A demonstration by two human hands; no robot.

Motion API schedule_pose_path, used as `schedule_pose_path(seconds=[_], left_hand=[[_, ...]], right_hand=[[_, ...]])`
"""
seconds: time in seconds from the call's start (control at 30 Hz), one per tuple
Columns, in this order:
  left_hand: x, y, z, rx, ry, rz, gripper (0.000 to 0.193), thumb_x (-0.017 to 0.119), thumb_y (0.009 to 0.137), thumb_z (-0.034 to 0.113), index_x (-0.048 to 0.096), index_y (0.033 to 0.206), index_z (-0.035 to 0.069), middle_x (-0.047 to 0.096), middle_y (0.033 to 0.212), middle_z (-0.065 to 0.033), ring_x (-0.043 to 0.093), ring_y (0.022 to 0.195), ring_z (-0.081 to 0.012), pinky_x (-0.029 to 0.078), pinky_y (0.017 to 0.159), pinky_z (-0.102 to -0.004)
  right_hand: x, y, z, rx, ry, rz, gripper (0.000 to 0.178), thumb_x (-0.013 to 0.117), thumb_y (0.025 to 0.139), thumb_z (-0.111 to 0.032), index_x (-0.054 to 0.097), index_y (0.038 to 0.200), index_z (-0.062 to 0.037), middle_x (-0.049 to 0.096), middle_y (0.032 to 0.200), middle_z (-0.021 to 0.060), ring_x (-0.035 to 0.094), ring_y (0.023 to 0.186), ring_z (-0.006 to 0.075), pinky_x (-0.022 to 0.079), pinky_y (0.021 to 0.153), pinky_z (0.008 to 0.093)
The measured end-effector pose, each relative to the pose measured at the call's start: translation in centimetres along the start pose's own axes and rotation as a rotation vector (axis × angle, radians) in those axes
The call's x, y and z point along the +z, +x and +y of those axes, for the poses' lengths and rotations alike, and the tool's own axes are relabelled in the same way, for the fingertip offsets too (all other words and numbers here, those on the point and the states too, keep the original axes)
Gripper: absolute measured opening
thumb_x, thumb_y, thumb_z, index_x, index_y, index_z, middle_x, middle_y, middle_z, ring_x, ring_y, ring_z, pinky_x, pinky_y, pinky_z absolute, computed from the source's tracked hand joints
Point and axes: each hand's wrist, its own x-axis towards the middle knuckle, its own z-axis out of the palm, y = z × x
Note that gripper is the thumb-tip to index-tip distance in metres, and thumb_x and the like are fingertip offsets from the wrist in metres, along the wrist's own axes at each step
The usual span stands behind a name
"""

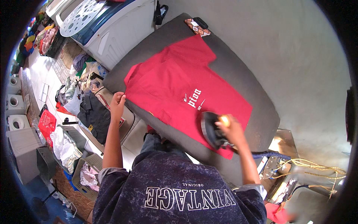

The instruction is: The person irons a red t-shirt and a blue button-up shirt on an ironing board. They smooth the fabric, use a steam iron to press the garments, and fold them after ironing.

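Note:
A red T-shirt [167, 82] with white print lies spread over a grey padded ironing table [261, 110]. Pinched in my left hand [118, 101] is the shirt's edge, at the table's left side. My right hand [234, 131], slightly blurred, is wrapped round the yellowish handle of a dark iron [209, 130]. The iron sits over the shirt's near part, below the print, tilted or moving. Whether its whole sole touches the cloth I cannot tell. A dark blue cord [270, 154] leads from the iron to the right.
At the table's far end lie a patterned pouch [197, 27] and a black case [200, 23]. A white washing machine [115, 31] stands far left. Left of me are a chair with a black bag [93, 117] and baskets of clothes [85, 183]. Yellow wires [313, 164] hang at right, beside a grey wall [276, 48].

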Motion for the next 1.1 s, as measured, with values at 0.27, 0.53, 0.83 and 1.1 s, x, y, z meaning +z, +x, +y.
schedule_pose_path(seconds=[0.27,0.53,0.83,1.1], left_hand=[[0.8,0.2,2.2,0.08,0.238,0.084,0.008,0.062,0.092,0.008,0.059,0.092,0.0,0.058,0.078,0.0009,0.053,0.074,-0.0069,0.044,0.068,-0.0215],[0.7,1.3,-0.3,0.141,0.246,0.101,0.017,0.062,0.094,0.017,0.061,0.097,0.001,0.062,0.083,-0.0035,0.057,0.078,-0.0107,0.047,0.073,-0.027],[-0.2,2.3,-1.7,0.156,0.311,0.005,0.019,0.06,0.096,0.018,0.058,0.093,0.0,0.057,0.081,-0.0021,0.054,0.078,-0.0102,0.045,0.074,-0.0259],[0.4,2.0,-0.8,0.194,0.444,0.021,0.021,0.06,0.097,0.021,0.057,0.097,0.0,0.056,0.081,-0.002,0.052,0.076,-0.0109,0.043,0.07,-0.0259]], right_hand=[[15.6,6.6,-14.7,-0.329,-0.134,0.057,0.045,0.06,0.088,-0.048,0.054,0.105,-0.0067,0.062,0.092,0.0205,0.066,0.074,0.0406,0.054,0.062,0.0486],[15.9,7.5,-14.0,-0.195,-0.161,0.019,0.041,0.058,0.091,-0.043,0.046,0.11,-0.0081,0.061,0.087,0.0221,0.066,0.07,0.0399,0.054,0.057,0.0486],[9.1,-0.6,4.8,0.483,-0.284,0.32,0.046,0.057,0.09,-0.049,0.045,0.102,-0.0058,0.065,0.077,0.0236,0.066,0.069,0.0421,0.052,0.058,0.0524],[4.4,-5.4,18.5,0.833,-0.274,0.527,0.045,0.055,0.091,-0.048,0.05,0.102,-0.005,0.065,0.081,0.0283,0.064,0.079,0.0468,0.051,0.068,0.0549]])
